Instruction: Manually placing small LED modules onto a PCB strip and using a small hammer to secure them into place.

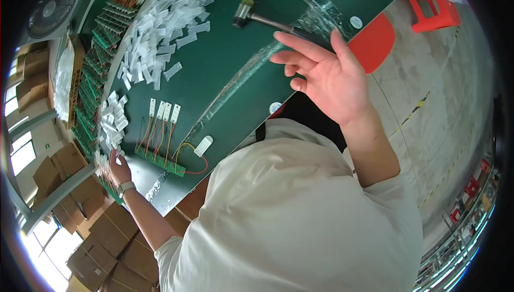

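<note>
My left hand [119, 170], with a watch on its wrist, reaches to the near end of a pile of small white plastic pieces [113, 120]. Its fingers are bent around what looks like one white piece, partly hidden. Palm up over the table's right edge, my right hand [334, 80] is open and holds nothing. A hammer [267, 21] lies just beyond it, the handle partly behind its fingers. Between my hands lies a green circuit board strip [159, 162], wired to several white strips [164, 111] and, by red and yellow wires, to a rounded white piece [204, 146].
A heap of translucent sleeves [166, 29] covers the far left of the green table [235, 72]. Along the left edge stand rows of wired green boards [88, 86]. A fan [52, 5] and cardboard boxes [112, 230] are at left. Red stools [436, 8] stand at right.
</note>
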The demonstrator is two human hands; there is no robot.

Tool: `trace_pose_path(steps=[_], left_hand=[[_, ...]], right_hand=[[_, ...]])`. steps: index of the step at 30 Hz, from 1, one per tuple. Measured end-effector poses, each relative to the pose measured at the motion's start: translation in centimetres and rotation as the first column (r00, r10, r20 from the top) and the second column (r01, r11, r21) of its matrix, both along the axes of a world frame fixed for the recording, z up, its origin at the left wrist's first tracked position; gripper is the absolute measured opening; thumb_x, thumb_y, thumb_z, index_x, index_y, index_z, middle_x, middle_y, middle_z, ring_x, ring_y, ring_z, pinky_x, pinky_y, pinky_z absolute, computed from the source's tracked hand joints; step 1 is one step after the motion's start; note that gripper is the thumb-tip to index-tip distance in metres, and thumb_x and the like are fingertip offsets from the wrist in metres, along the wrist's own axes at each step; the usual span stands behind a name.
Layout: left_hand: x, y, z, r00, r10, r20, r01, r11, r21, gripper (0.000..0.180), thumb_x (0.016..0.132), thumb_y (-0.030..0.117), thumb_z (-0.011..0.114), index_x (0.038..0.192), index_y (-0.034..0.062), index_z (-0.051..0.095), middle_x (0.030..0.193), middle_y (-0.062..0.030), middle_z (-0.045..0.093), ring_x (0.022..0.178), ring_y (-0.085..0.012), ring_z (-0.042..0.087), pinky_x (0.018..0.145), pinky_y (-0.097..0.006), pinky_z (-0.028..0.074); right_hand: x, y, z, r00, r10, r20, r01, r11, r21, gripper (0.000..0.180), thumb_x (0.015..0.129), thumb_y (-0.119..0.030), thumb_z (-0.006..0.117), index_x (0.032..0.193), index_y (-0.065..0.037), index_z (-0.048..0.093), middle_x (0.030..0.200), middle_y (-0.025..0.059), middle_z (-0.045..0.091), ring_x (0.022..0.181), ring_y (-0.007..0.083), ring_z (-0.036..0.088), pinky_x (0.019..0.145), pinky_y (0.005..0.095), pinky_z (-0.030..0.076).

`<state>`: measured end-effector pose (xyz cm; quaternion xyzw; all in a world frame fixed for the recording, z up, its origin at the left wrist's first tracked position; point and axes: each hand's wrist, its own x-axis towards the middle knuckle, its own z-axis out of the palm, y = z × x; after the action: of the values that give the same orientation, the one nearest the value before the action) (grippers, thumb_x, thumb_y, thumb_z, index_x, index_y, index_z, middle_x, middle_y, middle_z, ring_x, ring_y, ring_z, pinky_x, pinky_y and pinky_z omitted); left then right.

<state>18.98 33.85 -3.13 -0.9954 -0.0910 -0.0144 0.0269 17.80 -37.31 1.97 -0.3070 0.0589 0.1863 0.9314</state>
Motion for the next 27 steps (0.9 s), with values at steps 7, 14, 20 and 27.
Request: trace_pose_path(steps=[7, 14, 20, 27], left_hand=[[1.1, 0.6, -0.5, 0.997, -0.070, 0.031, 0.067, 0.993, 0.093, 0.040, 0.101, 0.018, 0.063, 0.139, 0.0060, 0.064, 0.136, -0.0158, 0.069, 0.113, -0.0317, 0.071, 0.096, -0.044, 0.056], [-1.0, -4.4, 3.7, 0.987, 0.161, -0.001, -0.161, 0.983, -0.084, 0.031, 0.092, 0.030, 0.080, 0.108, 0.0048, 0.074, 0.105, -0.0128, 0.077, 0.099, -0.0278, 0.073, 0.086, -0.040, 0.055], [-0.7, -7.0, 4.2, 0.954, 0.151, 0.258, -0.108, 0.979, -0.176, 0.028, 0.089, 0.029, 0.083, 0.100, 0.0045, 0.077, 0.090, -0.0098, 0.077, 0.083, -0.0206, 0.073, 0.076, -0.034, 0.055], [-2.0, -21.2, 8.5, 0.907, 0.290, 0.305, 0.067, 0.616, -0.785, 0.027, 0.086, 0.007, 0.085, 0.112, 0.0045, 0.078, 0.076, 0.0017, 0.068, 0.066, -0.0019, 0.055, 0.057, -0.021, 0.040]], right_hand=[[-1.6, -0.3, -0.9, 0.978, -0.122, 0.167, 0.187, 0.868, -0.459, 0.080, 0.111, -0.062, 0.016, 0.145, -0.006, 0.062, 0.137, 0.0098, 0.069, 0.109, 0.0150, 0.051, 0.093, 0.0310, 0.039], [-1.2, 0.4, -1.4, 0.961, -0.146, 0.233, 0.246, 0.837, -0.489, 0.074, 0.112, -0.056, 0.023, 0.135, -0.003, 0.069, 0.134, 0.0096, 0.070, 0.111, 0.0154, 0.053, 0.093, 0.0313, 0.039], [-1.4, 0.2, -1.0, 0.951, -0.238, 0.199, 0.308, 0.811, -0.497, 0.070, 0.113, -0.050, 0.025, 0.130, 0.003, 0.069, 0.129, 0.0125, 0.070, 0.110, 0.0166, 0.055, 0.093, 0.0318, 0.040], [-0.2, 6.5, -0.6, 0.901, 0.121, 0.416, 0.291, 0.543, -0.788, 0.024, 0.102, -0.008, 0.065, 0.123, 0.001, 0.073, 0.112, 0.0074, 0.074, 0.090, 0.0101, 0.066, 0.072, 0.0220, 0.045]])
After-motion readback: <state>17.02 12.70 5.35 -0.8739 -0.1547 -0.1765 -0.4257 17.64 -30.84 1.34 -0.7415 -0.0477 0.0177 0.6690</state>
